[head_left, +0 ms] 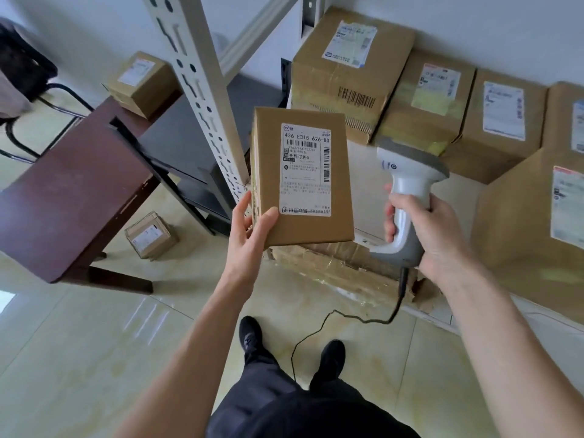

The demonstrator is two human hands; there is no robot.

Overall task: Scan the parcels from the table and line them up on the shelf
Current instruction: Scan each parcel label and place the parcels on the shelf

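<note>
My left hand (251, 227) grips a flat brown cardboard parcel (343, 181) by its lower left corner, held up with its white shipping label facing me. My right hand (426, 230) grips the handle of a white and grey barcode scanner (410, 175), whose head sits just right of the parcel and points away from me. The scanner's black cable (319, 330) trails down to the floor. Several labelled parcels (350, 74) stand in a row on the white shelf (373, 191) behind. One small parcel (142, 82) rests on the dark brown table (72, 197) at the left.
A perforated white shelf upright (202, 90) rises between table and shelf. Another small parcel (151, 235) lies on the tiled floor under the table. A large box (531, 222) stands at the right. A black chair (28, 77) is at far left.
</note>
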